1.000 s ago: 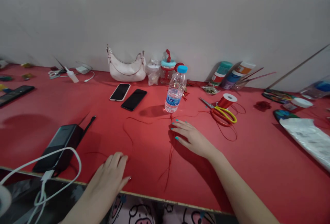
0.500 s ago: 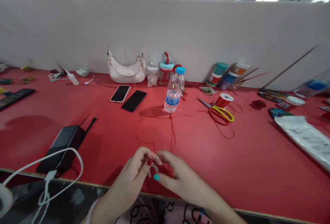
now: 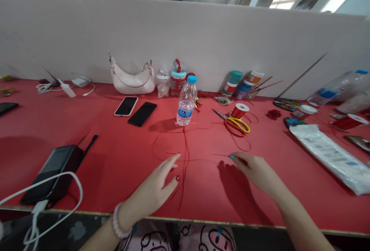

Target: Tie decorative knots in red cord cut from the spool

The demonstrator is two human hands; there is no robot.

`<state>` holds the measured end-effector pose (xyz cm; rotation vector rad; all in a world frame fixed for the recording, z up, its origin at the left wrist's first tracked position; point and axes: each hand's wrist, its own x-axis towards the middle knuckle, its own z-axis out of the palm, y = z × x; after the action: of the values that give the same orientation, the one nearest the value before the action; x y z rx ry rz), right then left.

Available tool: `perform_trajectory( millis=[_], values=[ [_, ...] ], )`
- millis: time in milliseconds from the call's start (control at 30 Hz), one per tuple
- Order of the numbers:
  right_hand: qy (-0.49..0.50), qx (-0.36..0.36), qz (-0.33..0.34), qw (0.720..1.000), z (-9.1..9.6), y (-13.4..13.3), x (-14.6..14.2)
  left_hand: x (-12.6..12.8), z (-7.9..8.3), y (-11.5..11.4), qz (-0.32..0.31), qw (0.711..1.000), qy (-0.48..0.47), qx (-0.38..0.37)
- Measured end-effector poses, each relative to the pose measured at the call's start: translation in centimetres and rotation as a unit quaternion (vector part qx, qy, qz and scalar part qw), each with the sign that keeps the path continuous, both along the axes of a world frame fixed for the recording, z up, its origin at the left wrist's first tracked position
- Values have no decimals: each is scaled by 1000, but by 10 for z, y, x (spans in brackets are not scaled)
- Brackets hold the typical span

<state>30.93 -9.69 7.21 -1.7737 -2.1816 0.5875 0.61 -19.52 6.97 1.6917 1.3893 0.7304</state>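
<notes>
Thin red cords run from the foot of a water bottle toward the table's front, with a small knot just in front of the bottle. My left hand lies just left of these strands, its thumb and fingers apart. A bit of red cord passes by its fingertips, but no grip on it shows. Off to the right, my right hand is raised over the table, thumb and forefinger pinched on a red cord whose thin end points left. Another faint strand crosses the table between both hands.
Scissors with a red and a yellow handle lie by a spool of red cord. Two phones, a white handbag and a jar stand or lie further back. A black power bank with a white cable sits left. A plastic packet lies right.
My hands were together at the cord in front of me. Now they are apart: the right has moved right with a cord pinched, and the left has opened. The view has shifted slightly right.
</notes>
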Motion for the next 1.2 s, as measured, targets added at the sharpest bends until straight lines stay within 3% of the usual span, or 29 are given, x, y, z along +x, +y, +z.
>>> perform_trajectory(
  millis=[33,167,367,467,600,700,833,933,967,1067,1200],
  values=[
    [-49,35,-32,998,-2,8,12,2,-1,-2,-8,999,41,11],
    [-67,115,-21,991,-16,47,45,22,-1,-11,-31,979,198,47],
    [-128,185,-65,972,-23,113,42,54,-2,-12,25,913,408,24],
    [-180,186,-70,963,-24,132,31,59,-3,-10,38,893,448,-5],
    [-213,130,-58,967,-30,140,22,60,-4,-12,18,873,487,-15],
    [-194,156,-71,966,-32,138,18,59,-2,-15,-13,870,492,-11],
    [-42,223,-44,973,-24,122,9,54,-1,-17,-15,882,471,-19],
    [11,166,57,984,-11,93,-2,49,-3,-21,-4,901,433,-13],
    [22,127,129,983,-6,81,-7,47,-4,-22,2,910,415,-9],
    [14,71,293,953,6,41,-23,44,-5,-25,19,931,364,-2],
    [-15,66,373,925,12,4,-43,43,-5,-26,31,942,333,3]
  ],
)
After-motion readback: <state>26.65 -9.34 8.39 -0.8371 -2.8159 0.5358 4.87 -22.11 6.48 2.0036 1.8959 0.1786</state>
